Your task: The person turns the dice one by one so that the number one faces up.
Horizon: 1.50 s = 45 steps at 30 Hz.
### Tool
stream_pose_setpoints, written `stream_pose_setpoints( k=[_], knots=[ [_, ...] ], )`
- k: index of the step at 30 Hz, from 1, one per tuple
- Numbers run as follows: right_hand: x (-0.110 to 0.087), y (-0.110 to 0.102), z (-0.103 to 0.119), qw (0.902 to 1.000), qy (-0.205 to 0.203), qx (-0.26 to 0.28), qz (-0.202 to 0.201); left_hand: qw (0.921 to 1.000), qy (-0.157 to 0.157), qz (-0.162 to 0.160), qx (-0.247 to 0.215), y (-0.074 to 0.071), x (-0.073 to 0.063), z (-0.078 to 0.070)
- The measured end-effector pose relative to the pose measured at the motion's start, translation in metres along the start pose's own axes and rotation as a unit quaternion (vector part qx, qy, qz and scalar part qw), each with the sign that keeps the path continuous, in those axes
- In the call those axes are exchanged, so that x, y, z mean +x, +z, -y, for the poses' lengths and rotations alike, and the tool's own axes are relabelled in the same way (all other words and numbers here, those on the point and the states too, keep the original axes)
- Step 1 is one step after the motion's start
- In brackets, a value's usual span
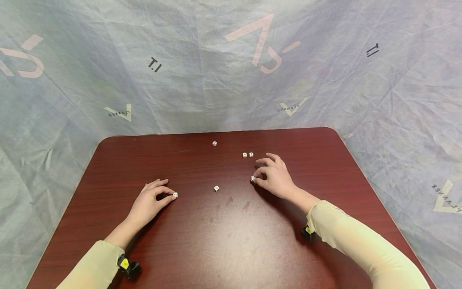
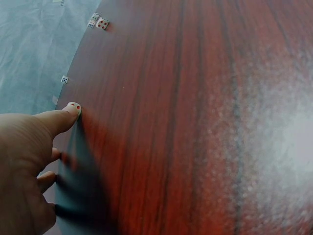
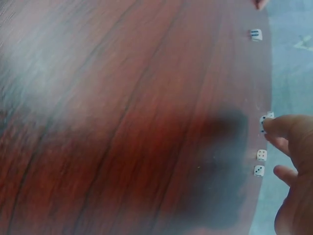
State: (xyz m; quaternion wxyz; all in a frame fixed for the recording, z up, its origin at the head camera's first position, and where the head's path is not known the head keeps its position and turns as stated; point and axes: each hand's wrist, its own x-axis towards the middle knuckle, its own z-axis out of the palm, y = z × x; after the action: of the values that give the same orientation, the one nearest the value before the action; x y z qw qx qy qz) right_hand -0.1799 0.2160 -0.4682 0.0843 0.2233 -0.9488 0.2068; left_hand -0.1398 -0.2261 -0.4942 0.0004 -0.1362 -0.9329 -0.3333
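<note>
Pale yellow fabric sleeves (image 1: 357, 245), two: towards the near corners of the surface.

First white cubic die with pips (image 1: 175, 194): left of the surface's middle; pinched between thumb and forefinger of the left hand (image 1: 146, 205). Two red pips show in the left wrist view.

Second white cubic die (image 1: 253, 178): right of the middle; fingers of the right hand (image 1: 275, 178) closed on it, thumb against forefinger. Whether lifted: cannot tell.

Single white die (image 1: 216, 188): between the hands, midway from left edge to right.

Pair of white dice (image 1: 244, 155): just beside each other, towards the far-right corner, beyond the right hand.

Lone white die (image 1: 214, 143): near the middle of the far edge.

Surface (image 1: 202, 245): dark red-brown wood grain, rounded far corners.

Grey fabric backdrop (image 1: 202, 88): behind the far edge; printed with letters.
</note>
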Motion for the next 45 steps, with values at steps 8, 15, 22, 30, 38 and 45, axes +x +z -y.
stream_pose_setpoints(
  k=[8, 15, 22, 30, 38, 45],
  knots=[
    [0.001, -0.006, 0.003, 0.9899, 0.059, 0.129, -0.008, 1.0, 0.005, -0.001, 0.001, -0.001, 0.0, -0.001],
    [0.003, -0.007, 0.007, 0.9663, 0.1, 0.237, -0.014, 1.0, 0.003, 0.001, -0.002, -0.001, -0.001, -0.002],
    [0.005, -0.006, 0.011, 0.9374, 0.121, 0.324, -0.039, 1.0, -0.001, 0.004, -0.003, -0.001, -0.001, -0.002],
    [-0.001, 0.005, 0.011, 0.9235, 0.151, 0.348, -0.06, 1.0, -0.001, 0.003, -0.003, -0.001, -0.001, -0.003],
    [-0.01, 0.021, 0.006, 0.9544, 0.156, 0.25, -0.047, 1.0, -0.003, 0.005, -0.005, -0.001, -0.001, -0.002],
    [-0.011, 0.029, 0.002, 0.9639, 0.166, 0.205, -0.039, 1.0, -0.005, 0.007, -0.003, -0.002, -0.001, -0.001]
  ],
)
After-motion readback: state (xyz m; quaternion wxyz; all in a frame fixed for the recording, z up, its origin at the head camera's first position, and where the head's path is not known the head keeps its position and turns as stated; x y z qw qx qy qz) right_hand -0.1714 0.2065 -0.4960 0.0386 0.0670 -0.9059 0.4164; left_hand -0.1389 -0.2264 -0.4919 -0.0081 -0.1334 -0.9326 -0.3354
